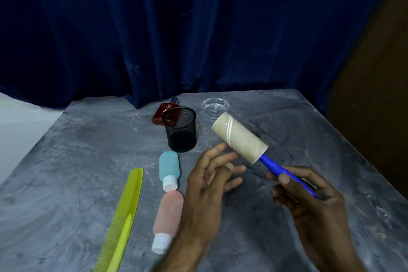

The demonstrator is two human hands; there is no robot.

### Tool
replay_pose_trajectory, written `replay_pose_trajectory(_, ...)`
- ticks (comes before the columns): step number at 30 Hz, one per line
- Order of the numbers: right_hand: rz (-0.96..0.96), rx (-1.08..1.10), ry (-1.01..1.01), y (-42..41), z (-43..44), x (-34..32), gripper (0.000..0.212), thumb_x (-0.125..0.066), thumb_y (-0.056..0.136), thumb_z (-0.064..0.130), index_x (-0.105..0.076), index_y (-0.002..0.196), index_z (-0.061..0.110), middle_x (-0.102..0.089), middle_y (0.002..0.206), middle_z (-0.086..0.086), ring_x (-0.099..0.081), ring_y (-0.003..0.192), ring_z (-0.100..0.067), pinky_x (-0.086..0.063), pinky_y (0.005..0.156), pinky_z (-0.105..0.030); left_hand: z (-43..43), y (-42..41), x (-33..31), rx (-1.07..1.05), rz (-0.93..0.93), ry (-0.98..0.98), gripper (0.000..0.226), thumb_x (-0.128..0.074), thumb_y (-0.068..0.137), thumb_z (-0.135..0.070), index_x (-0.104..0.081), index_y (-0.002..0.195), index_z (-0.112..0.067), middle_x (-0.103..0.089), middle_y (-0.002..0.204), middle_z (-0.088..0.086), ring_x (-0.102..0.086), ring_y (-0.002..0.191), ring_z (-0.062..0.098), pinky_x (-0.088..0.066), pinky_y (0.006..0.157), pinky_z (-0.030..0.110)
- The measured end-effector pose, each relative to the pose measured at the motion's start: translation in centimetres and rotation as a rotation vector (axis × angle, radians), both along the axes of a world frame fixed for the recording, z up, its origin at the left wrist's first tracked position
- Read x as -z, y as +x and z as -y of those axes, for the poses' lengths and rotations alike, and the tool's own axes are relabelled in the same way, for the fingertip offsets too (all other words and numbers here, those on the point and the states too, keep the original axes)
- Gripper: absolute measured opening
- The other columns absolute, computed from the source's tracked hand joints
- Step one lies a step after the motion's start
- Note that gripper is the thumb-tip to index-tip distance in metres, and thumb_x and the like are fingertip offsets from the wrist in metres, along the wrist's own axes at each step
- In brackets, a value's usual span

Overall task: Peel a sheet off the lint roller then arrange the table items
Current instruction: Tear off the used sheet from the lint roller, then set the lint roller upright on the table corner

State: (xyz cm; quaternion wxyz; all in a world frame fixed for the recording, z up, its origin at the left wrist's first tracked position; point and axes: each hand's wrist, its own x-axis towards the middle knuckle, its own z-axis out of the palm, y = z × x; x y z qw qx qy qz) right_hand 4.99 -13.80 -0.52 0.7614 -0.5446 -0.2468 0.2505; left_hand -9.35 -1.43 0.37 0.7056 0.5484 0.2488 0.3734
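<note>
My right hand [309, 196] grips the blue handle of the beige paper lint roller [239, 138] above the grey marbled table [77, 150], while my left hand [209, 179] spreads relaxed fingers just beside its roll.

Mesh cup [182, 130] — black, fine grid; behind it, red-brown bottle [162, 112]; right of it, lint roller [239, 138], cream with white diagonal stripe and dark specks, handle [278, 169] blue; before it, teal bottle [169, 165] and pink bottle [169, 214], white caps; left of it, comb [124, 216] — yellow-green; table [66, 161] mottled grey; curtain [176, 28] navy.
</note>
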Motion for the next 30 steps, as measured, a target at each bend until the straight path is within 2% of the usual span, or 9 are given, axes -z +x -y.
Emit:
replay_pose_trajectory(3,0.248,-0.080,-0.235,0.7,0.0,0.3,0.018,-0.077,0.084,0.026,-0.078,0.095,0.012,-0.072,0.070,-0.011,-0.053,0.054,-0.019,-0.044,0.047,-0.025,-0.8,0.7,0.2,0.034,-0.054,0.047,0.042,-0.060,0.094,-0.026,-0.064,0.135,-0.028,-0.077,0.129,-0.005,-0.074,0.118,0.017,-0.062,0.094,0.032)
replay_pose_trajectory(5,0.526,-0.078,-0.434,0.8,-0.2,0.8,0.020,-0.069,0.092,0.038,-0.072,0.097,0.019,-0.061,0.061,-0.005,-0.050,0.051,-0.010,-0.041,0.049,-0.025,-1.2,1.2,0.7,0.030,-0.212,0.207,0.050,-0.062,0.092,-0.024,-0.059,0.141,-0.029,-0.073,0.135,-0.010,-0.069,0.124,0.006,-0.057,0.105,0.034)
replay_pose_trajectory(7,0.789,0.013,-0.578,1.0,-0.7,0.9,0.021,-0.061,0.096,0.045,-0.066,0.095,0.025,-0.057,0.058,-0.003,-0.052,0.048,-0.010,-0.040,0.050,-0.026,-1.6,1.8,1.6,0.043,-0.514,0.524,0.069,-0.064,0.094,-0.026,-0.040,0.159,-0.023,-0.054,0.156,-0.005,-0.051,0.143,0.006,-0.043,0.121,0.036)
replay_pose_trajectory(9,0.923,0.087,-0.676,1.0,-1.4,0.6,0.015,-0.056,0.099,0.042,-0.057,0.095,0.027,-0.055,0.055,0.001,-0.058,0.051,-0.014,-0.045,0.052,-0.032,-1.9,2.5,2.9,0.075,-0.853,0.809,0.091,-0.062,0.095,-0.041,-0.014,0.168,-0.015,-0.023,0.174,0.005,-0.021,0.161,0.019,-0.022,0.132,0.039)
replay_pose_trajectory(12,1.116,0.151,-0.887,0.9,-2.9,0.4,0.024,-0.047,0.103,0.044,-0.052,0.111,0.022,-0.060,0.065,0.005,-0.066,0.062,-0.023,-0.049,0.058,-0.037,-1.6,3.0,4.5,0.093,-1.108,0.892,0.110,-0.053,0.092,-0.064,0.005,0.169,-0.011,0.006,0.179,0.012,0.005,0.165,0.027,0.001,0.135,0.044)
replay_pose_trajectory(16,1.288,0.166,-1.157,0.7,-3.7,0.3,0.052,-0.029,0.104,0.052,-0.044,0.139,0.018,-0.073,0.084,0.000,-0.072,0.074,-0.022,-0.054,0.065,-0.036,-1.2,3.5,5.9,0.081,-1.234,0.966,0.117,-0.031,0.085,-0.083,0.008,0.168,-0.011,0.012,0.178,0.016,0.014,0.164,0.030,0.014,0.131,0.053)
replay_pose_trajectory(20,1.421,0.155,-1.188,0.6,-4.2,1.1,0.049,-0.044,0.102,0.047,-0.057,0.129,0.009,-0.074,0.076,-0.009,-0.072,0.063,-0.032,-0.050,0.055,-0.035,-1.2,3.2,6.5,0.082,-1.245,0.994,0.118,-0.007,0.075,-0.089,0.010,0.169,-0.018,0.015,0.178,0.012,0.020,0.164,0.028,0.018,0.128,0.057)
replay_pose_trajectory(23,1.410,0.121,-1.275,0.2,-4.4,1.5,0.050,-0.022,0.106,0.050,-0.044,0.137,0.019,-0.075,0.095,-0.002,-0.074,0.083,-0.025,-0.051,0.067,-0.034,-1.1,3.1,6.8,0.066,-1.239,1.006,0.117,-0.004,0.075,-0.090,0.009,0.169,-0.022,0.015,0.178,0.010,0.020,0.164,0.027,0.018,0.128,0.058)
replay_pose_trajectory(30,1.279,0.162,-1.249,1.5,-4.3,2.3,0.043,-0.021,0.107,0.048,-0.045,0.130,0.022,-0.073,0.101,-0.004,-0.072,0.093,-0.028,-0.051,0.076,-0.037,-1.6,3.2,7.4,0.031,-1.263,1.085,0.112,-0.009,0.079,-0.094,-0.001,0.170,-0.029,0.003,0.180,0.010,0.008,0.166,0.027,0.011,0.128,0.063)
